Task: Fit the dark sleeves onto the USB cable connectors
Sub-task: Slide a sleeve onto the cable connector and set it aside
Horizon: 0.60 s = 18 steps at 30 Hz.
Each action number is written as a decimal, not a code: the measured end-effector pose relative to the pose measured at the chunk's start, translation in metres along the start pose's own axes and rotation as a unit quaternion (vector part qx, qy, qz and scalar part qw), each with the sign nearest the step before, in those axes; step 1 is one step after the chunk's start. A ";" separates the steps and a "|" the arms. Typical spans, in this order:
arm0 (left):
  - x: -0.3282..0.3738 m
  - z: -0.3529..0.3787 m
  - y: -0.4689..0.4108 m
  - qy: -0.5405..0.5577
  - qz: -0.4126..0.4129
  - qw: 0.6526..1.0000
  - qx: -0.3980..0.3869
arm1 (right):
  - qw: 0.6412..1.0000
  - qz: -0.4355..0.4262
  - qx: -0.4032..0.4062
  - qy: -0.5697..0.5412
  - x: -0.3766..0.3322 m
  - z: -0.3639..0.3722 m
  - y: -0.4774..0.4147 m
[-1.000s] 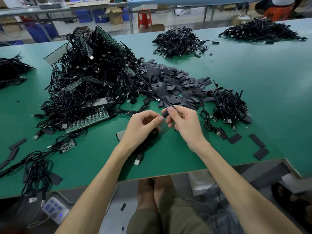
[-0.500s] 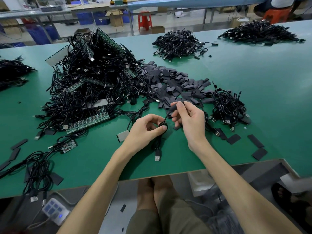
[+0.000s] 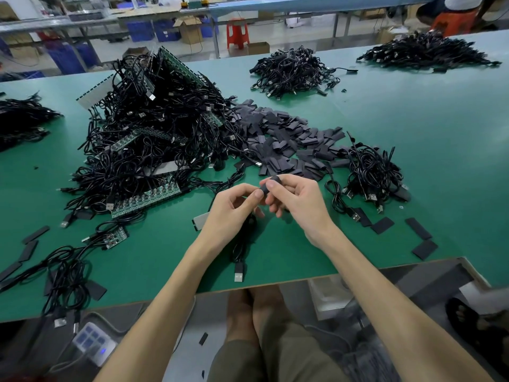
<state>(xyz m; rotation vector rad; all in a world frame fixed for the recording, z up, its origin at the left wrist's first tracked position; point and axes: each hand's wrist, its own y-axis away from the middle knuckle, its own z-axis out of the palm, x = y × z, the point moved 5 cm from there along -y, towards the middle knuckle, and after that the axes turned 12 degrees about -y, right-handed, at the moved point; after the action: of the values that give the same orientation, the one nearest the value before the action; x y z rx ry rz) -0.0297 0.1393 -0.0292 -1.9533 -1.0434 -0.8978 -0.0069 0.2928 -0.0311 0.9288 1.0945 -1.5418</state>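
1. Our right hand pinches a dark sleeve between thumb and forefinger, just above the green table. Its other fingers curl loosely underneath.
2. Our left hand meets it from the left with its fingers curled. Thumb and forefinger nip the cable right at the end of the sleeve, though the fingertips hide the exact contact.
3. The cable drops from under the left hand towards us, and its plug lies flat on the table near the front edge.
4. Just beyond our hands lies a heap of sleeves, spread wide across the table.
5. To the left of that heap, and touching it, sits a large tangle of cables with green circuit boards poking out.
6. To the right of our right hand lies a smaller bundle of cables.
7. A few loose sleeves lie flat near the table's corner, apart from one another.
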 end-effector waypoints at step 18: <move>-0.004 0.002 0.001 -0.015 -0.040 0.999 0.003 | 0.993 -0.030 0.106 -0.043 0.000 -0.016 -0.003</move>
<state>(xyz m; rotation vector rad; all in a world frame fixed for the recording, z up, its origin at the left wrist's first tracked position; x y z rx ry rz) -0.0302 0.1389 -0.0334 -1.9371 -1.1479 -0.9109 -0.0091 0.3086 -0.0354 0.9695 0.9169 -1.7571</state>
